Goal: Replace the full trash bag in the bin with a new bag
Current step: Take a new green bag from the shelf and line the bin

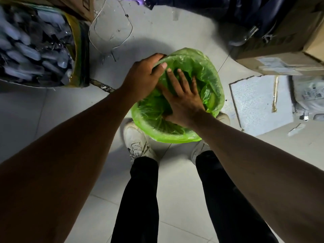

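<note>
Green bag [201,67]: left hand [142,78] grips rim, right hand [184,100] fingers spread inside.

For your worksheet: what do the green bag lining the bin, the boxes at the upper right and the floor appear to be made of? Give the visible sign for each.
Green bag: thin plastic film, glossy and translucent; it crinkles and catches light.
Boxes: brown corrugated cardboard, matte, apparently with taped seams.
Floor: probably glazed tile, pale and smooth, with straight grout lines.

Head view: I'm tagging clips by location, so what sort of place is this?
Probably a storeroom or stockroom: cardboard boxes stacked on a tiled floor, a bulk bag of packaged items, and a bin lined with a green bag.
</note>
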